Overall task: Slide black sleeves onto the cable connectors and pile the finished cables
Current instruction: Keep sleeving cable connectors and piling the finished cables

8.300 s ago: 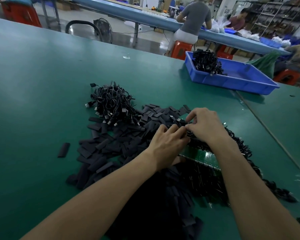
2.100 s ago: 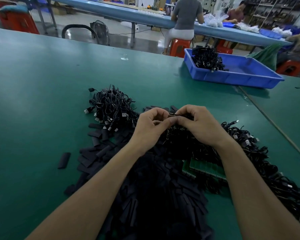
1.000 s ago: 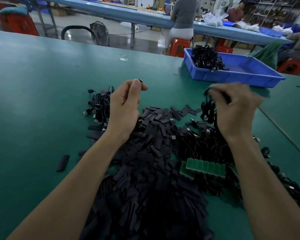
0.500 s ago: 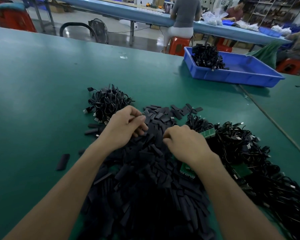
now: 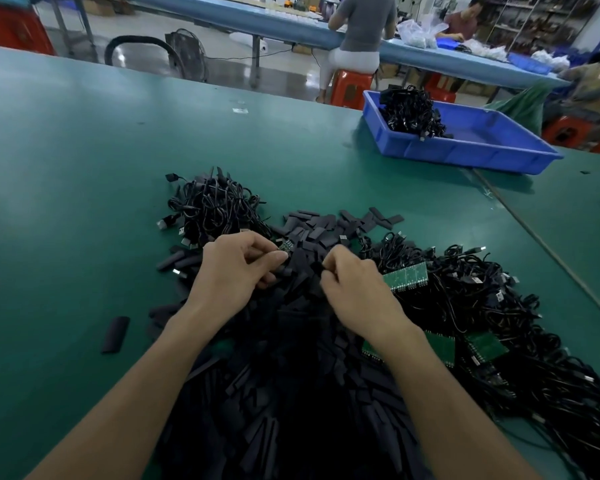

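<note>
Picking a sleeve for the next connector

The left grip (image 5: 232, 275) pinches a small green connector (image 5: 284, 247) between thumb and forefinger; the right grip (image 5: 354, 292) curls into the heap of black sleeves (image 5: 312, 233), its hold hidden. Finished cables (image 5: 212, 206) pile just beyond on the desk (image 5: 84, 161). Next, likely, a sleeve's open end must meet the connector squarely.

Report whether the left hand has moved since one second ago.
Yes. The left hand has come down and back toward the person: from raised beside the finished cable pile to the sleeve heap at that pile's near edge.
</note>
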